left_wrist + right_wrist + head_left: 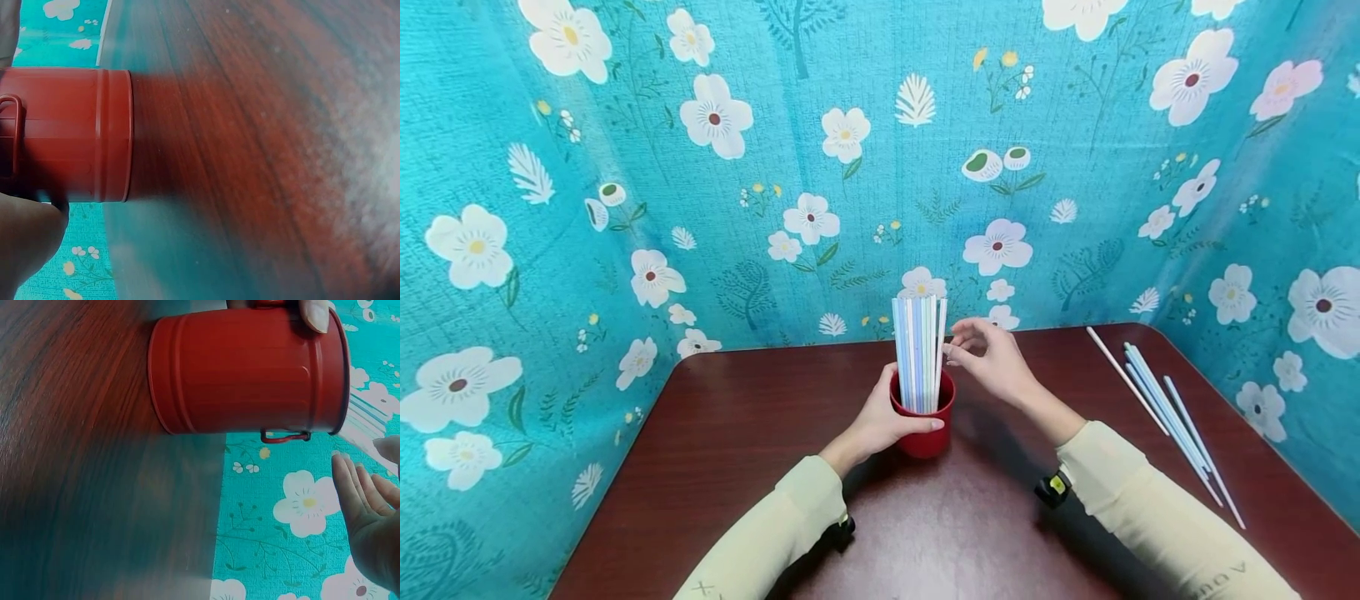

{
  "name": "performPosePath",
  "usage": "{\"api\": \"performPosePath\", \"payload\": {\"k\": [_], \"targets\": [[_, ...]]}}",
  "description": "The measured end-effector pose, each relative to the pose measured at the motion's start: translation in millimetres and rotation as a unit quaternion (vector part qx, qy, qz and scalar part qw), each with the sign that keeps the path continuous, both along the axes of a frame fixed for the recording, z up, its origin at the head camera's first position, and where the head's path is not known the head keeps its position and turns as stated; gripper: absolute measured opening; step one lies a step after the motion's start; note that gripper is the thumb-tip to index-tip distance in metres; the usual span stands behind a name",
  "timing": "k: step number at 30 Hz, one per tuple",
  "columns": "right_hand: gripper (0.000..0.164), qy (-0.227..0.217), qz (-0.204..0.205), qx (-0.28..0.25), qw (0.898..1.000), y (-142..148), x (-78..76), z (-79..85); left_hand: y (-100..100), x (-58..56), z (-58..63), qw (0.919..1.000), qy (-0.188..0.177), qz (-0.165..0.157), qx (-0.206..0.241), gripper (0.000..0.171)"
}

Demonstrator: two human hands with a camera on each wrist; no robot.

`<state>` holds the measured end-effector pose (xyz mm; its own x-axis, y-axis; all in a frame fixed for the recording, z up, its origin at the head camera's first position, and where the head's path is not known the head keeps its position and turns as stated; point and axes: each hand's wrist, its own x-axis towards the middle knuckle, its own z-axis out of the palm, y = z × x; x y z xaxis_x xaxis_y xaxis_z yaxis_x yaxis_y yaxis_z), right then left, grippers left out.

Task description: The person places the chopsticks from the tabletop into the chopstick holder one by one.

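A red metal pail [925,433] with small side handles stands upright on the table. Several thin straw-like sticks [917,350], white, pale blue and pale green, stand bunched in it and rise above its rim. My left hand [883,417] grips the pail from the left, thumb across its near side. On the right of the bunch is my right hand [992,358], fingers loosely bent, the tips close to the outermost stick. In the right wrist view this hand [369,519] shows its fingers extended and apart from the thumb, beside the pail's [250,372] mouth.
More pale blue and white sticks [1172,417] lie on the right side of the dark red-brown table [760,417], one white stick [1126,379] a little apart from the others. A turquoise floral cloth [880,167] hangs behind the table and on both sides.
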<state>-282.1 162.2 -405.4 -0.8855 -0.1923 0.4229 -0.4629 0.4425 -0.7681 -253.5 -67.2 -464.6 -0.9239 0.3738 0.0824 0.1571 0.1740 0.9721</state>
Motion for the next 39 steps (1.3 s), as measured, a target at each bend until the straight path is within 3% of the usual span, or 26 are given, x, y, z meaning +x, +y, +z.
{"api": "performPosePath", "payload": {"k": [5,9,12,16,19,29,36,39], "targets": [[0.025,-0.021,0.016,-0.008,1.000,10.9,-0.1,4.3,-0.6,-1.9,-2.9,1.0000,0.003,0.004,-0.002,0.091],[0.021,-0.022,0.007,0.015,1.000,24.9,-3.2,8.2,-0.3,-1.7,-3.6,1.0000,0.002,0.005,-0.003,0.091],[0.018,0.015,-0.023,0.056,0.998,38.2,-8.1,10.6,-0.4,-1.1,-3.1,1.0000,0.000,0.005,-0.002,0.091],[0.017,0.081,-0.072,0.104,0.989,59.4,-16.7,9.6,-1.0,-0.4,-2.2,1.0000,0.000,0.002,-0.001,0.091],[0.019,0.099,-0.095,0.128,0.982,76.8,-23.6,5.6,-1.3,0.0,-2.0,1.0000,0.000,0.000,-0.001,0.091],[0.028,0.013,-0.129,0.190,0.973,129.3,-32.4,-8.1,-0.5,1.3,-1.7,1.0000,0.000,-0.002,-0.003,0.091],[0.034,0.000,-0.151,0.212,0.965,160.4,-42.2,-20.2,-1.1,0.4,-0.4,1.0000,0.001,-0.003,0.002,0.091],[0.036,-0.025,-0.164,0.229,0.959,174.7,-45.4,-27.2,-0.9,0.7,-0.5,1.0000,0.002,-0.005,0.002,0.091]]}}
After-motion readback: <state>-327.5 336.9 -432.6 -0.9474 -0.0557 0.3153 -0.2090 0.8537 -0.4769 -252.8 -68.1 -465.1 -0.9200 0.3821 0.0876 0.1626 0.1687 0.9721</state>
